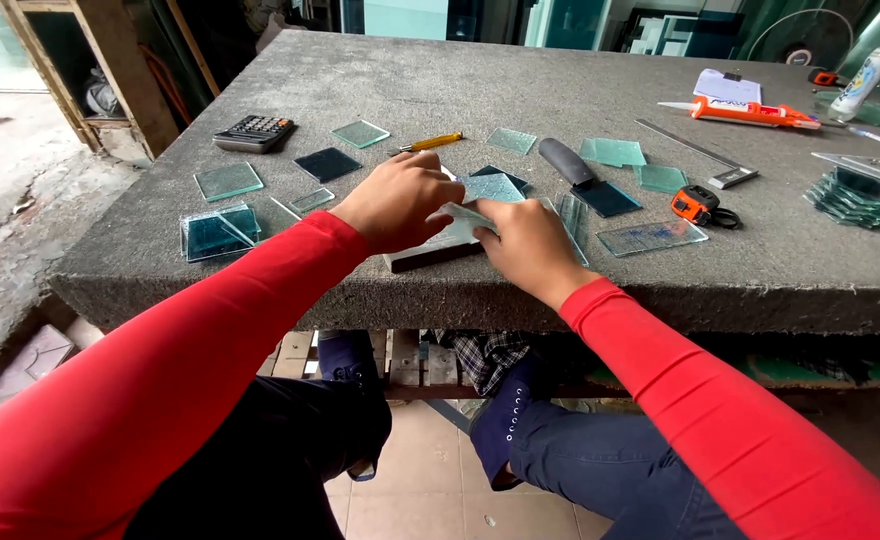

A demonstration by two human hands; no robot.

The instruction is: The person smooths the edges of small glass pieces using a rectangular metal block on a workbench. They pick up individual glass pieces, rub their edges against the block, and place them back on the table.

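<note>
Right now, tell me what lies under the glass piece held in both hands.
Under the glass piece, held by the left hand and right hand, a dark block with a pale top rests near the table edge. The hands cover most of its top.

Both arms, in red sleeves down to the wrists, reached forward and angled inward until the two hands met near the middle. The left hand (396,200) lay knuckles-up, its fingers (430,166) curled under and forward, closed in a grip. The right hand (529,243) sat just beside it, slightly nearer the body, back of the hand upward, thumb and fingers (487,222) pinched together toward the left hand. The two hands were close enough to touch or nearly so. Below, the knees were bent, legs in dark trousers.
</note>
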